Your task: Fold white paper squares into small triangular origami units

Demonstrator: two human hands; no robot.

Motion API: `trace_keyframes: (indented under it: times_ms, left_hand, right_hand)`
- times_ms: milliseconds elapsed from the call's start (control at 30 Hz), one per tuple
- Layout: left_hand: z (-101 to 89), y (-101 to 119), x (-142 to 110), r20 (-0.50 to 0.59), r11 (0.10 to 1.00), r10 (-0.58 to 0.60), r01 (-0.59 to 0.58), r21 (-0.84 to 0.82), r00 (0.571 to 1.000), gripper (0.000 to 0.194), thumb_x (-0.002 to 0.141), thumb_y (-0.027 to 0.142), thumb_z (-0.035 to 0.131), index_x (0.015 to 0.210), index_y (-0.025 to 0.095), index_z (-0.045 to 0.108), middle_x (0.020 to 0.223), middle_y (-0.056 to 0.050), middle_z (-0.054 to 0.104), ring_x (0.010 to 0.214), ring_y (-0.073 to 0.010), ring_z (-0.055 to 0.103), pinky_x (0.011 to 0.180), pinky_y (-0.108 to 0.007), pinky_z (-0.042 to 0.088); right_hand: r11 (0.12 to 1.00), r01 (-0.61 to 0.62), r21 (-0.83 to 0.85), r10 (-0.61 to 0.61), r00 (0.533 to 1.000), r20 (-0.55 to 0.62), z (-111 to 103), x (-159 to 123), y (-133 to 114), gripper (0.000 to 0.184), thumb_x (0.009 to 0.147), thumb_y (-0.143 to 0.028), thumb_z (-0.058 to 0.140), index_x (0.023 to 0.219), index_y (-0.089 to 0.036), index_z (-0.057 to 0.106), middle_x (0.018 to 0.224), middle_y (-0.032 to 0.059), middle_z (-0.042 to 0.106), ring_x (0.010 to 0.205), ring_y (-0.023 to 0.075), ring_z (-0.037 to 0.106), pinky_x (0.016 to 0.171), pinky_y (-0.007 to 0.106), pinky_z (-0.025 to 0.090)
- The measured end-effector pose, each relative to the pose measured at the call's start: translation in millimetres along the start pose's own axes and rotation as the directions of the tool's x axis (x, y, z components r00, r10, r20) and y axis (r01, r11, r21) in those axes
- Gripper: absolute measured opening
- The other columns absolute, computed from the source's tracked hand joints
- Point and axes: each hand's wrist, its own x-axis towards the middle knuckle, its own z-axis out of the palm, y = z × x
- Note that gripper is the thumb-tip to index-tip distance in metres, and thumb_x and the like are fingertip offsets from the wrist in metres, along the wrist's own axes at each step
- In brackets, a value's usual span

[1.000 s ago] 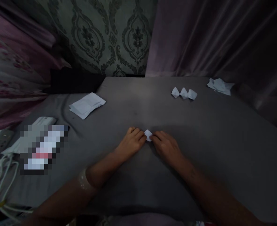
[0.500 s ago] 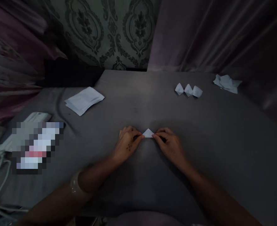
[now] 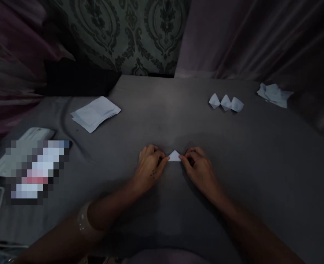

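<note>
A small white piece of paper folded into a triangle is held low over the grey cloth, point facing away from me. My left hand pinches its left corner between thumb and fingers. At the right corner, my right hand pinches it the same way. Both hands are closed on the paper, and their fingertips hide its two ends. Beyond them to the right stand three folded white paper shapes in a row, close together.
A stack of white paper sheets lies at the back left. Crumpled-looking paper pieces are at the far right. A blurred-out phone-like device and a white power strip with cables sit on the left. Dark cloth lies behind the stack.
The view has shifted slightly, so the things at the back sit a little higher and farther apart in the picture. Both hands keep their pinch on the paper triangle.
</note>
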Motion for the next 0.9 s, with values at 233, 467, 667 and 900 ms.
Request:
trace_keyframes:
  times_ms: [233, 467, 667, 900]
  left_hand:
    - [6.1, -5.5, 1.3, -0.047, 0.999, 0.039, -0.038, 0.019, 0.998, 0.025, 0.09, 0.039, 0.054, 0.079, 0.019, 0.065, 0.09, -0.006, 0.056, 0.086, -0.0222, 0.05, 0.078, -0.04, 0.042]
    - [9.3, -9.5, 1.7, -0.07, 0.998, 0.064, -0.064, 0.008, 0.995, 0.021, 0.088, 0.037, 0.056, 0.078, 0.02, 0.063, 0.087, -0.004, 0.055, 0.082, -0.0199, 0.05, 0.075, -0.037, 0.042]
    - [7.4, -11.2, 2.6, -0.061, 0.998, 0.069, -0.07, -0.008, 0.996, 0.019, 0.087, 0.036, 0.059, 0.079, 0.02, 0.064, 0.089, -0.004, 0.055, 0.084, -0.0196, 0.05, 0.077, -0.036, 0.042]
    - [3.2, -7.1, 3.1, -0.045, 0.997, 0.072, -0.072, -0.004, 0.996, 0.015, 0.086, 0.033, 0.06, 0.078, 0.021, 0.067, 0.088, -0.004, 0.057, 0.082, -0.0193, 0.051, 0.077, -0.037, 0.041]
  right_hand:
    - [1.0, 0.011, -0.016, -0.011, 1.0, 0.004, 0.0, 1.8, 1.2, 0.021, 0.09, -0.032, 0.053, 0.075, -0.019, 0.059, 0.091, 0.0066, 0.059, 0.074, 0.0167, 0.059, 0.069, 0.033, 0.047]
    - [1.0, -0.001, -0.002, 0.001, 1.0, 0.024, -0.4, 3.5, 3.6, 0.023, 0.09, -0.035, 0.054, 0.073, -0.02, 0.058, 0.088, 0.0058, 0.059, 0.071, 0.016, 0.059, 0.065, 0.031, 0.047]
    - [0.999, -0.032, 0.021, 0.031, 0.998, 0.046, -2.6, 5.0, 3.5, 0.022, 0.087, -0.033, 0.058, 0.07, -0.019, 0.058, 0.089, 0.0047, 0.058, 0.067, 0.0136, 0.057, 0.063, 0.029, 0.046]
    - [0.998, -0.037, 0.057, 0.035, 0.998, 0.043, -3.7, 5.4, 4.8, 0.021, 0.086, -0.032, 0.06, 0.07, -0.019, 0.062, 0.09, 0.0051, 0.06, 0.068, 0.0138, 0.058, 0.063, 0.029, 0.046]
